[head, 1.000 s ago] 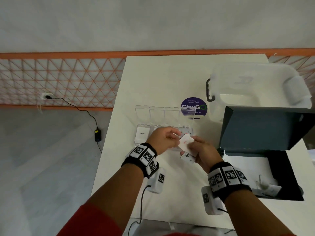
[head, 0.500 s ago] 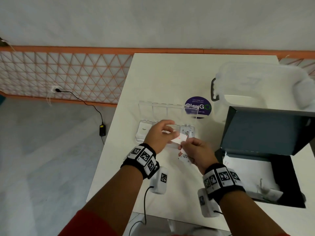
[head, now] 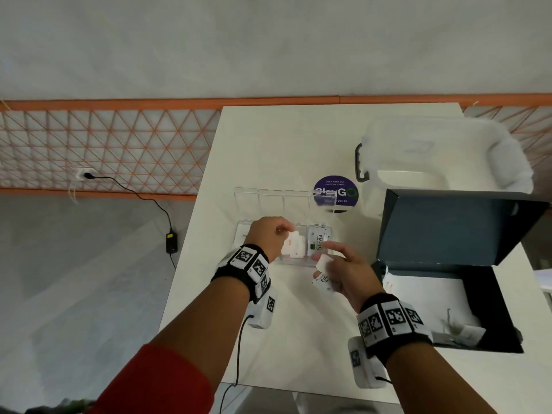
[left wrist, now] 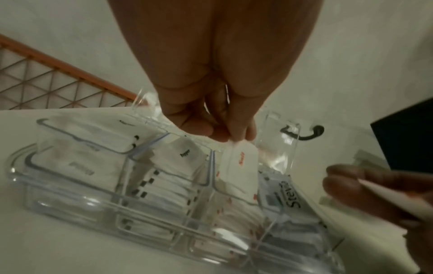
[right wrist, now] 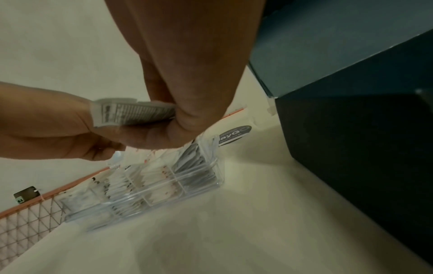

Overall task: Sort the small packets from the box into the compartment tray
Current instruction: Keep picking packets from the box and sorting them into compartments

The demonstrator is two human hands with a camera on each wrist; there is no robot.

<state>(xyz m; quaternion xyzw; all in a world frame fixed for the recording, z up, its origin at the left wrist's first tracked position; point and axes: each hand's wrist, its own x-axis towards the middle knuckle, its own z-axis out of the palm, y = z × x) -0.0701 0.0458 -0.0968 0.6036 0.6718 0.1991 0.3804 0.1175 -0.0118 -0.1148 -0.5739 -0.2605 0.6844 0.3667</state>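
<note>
Red-print packet now over tray

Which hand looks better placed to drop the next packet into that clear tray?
The left hand. It pinches a red-lettered packet right over the tray, above the compartment of red-printed packets. The right hand holds its Stevia packets in front of the tray, not above it.

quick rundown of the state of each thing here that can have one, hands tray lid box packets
left hand: pinches a red-print packet over the tray
right hand: grips several packets, one marked Stevia
compartment tray: lid open, tilted back; compartments hold packets
dark box: flap up, a few packets left inside
clear tub: lid on
</note>
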